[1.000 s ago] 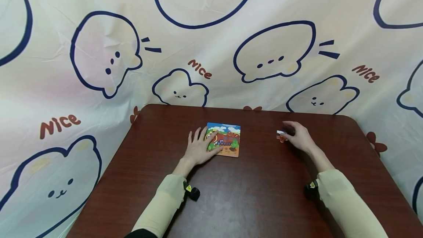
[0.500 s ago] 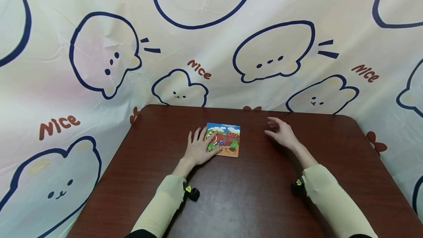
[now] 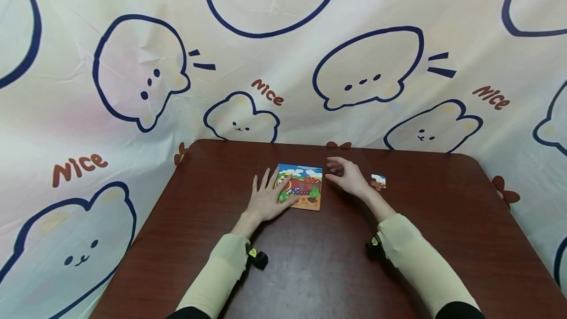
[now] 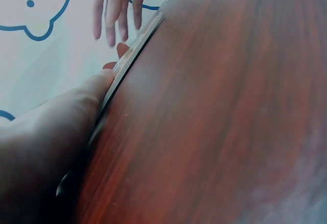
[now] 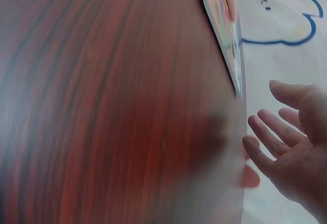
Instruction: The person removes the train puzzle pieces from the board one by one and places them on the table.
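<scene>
Jigsaw puzzle board [image 3: 312,190] lying flat near a table's far edge. A cloth [image 3: 297,63] printed with cartoon figures hangs behind. The dark wood table [image 3: 328,260] has a wide stretch of surface running from the board to the near side. The left hand's [image 3: 265,201] grip is spread, fingers straight across the board's left edge, pinching nothing. The right hand's [image 3: 349,178] grip is loose, fingers relaxed, holding nothing, just beside the board's right edge. Right of that hand lies a small puzzle piece [image 3: 378,181], well apart from the board.
</scene>
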The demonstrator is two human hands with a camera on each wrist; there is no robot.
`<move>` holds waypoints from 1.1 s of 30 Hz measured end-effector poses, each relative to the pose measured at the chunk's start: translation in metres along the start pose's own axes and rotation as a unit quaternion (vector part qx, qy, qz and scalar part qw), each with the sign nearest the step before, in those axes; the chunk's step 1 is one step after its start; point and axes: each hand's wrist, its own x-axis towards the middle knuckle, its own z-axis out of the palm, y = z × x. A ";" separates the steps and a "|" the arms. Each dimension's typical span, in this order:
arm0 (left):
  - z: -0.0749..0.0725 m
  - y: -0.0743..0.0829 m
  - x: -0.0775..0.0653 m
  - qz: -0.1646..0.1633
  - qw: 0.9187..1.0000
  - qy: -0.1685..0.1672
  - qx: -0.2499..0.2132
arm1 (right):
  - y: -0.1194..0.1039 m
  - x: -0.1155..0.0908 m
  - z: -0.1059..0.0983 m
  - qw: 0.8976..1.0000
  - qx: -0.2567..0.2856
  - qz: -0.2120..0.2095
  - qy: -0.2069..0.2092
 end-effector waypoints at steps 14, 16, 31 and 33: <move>-0.001 0.001 0.000 -0.007 1.000 -0.007 -0.003 | -0.020 0.016 0.033 0.999 -0.004 0.029 -0.028; -0.001 0.001 0.000 -0.007 1.000 -0.009 -0.004 | -0.019 0.018 0.036 0.999 -0.002 0.031 -0.028; -0.003 0.000 0.000 -0.001 1.000 -0.015 -0.002 | -0.023 0.024 0.046 0.994 0.053 0.080 -0.047; -0.003 -0.001 0.000 -0.002 1.000 -0.017 -0.002 | -0.025 0.024 0.047 0.995 0.045 0.076 -0.048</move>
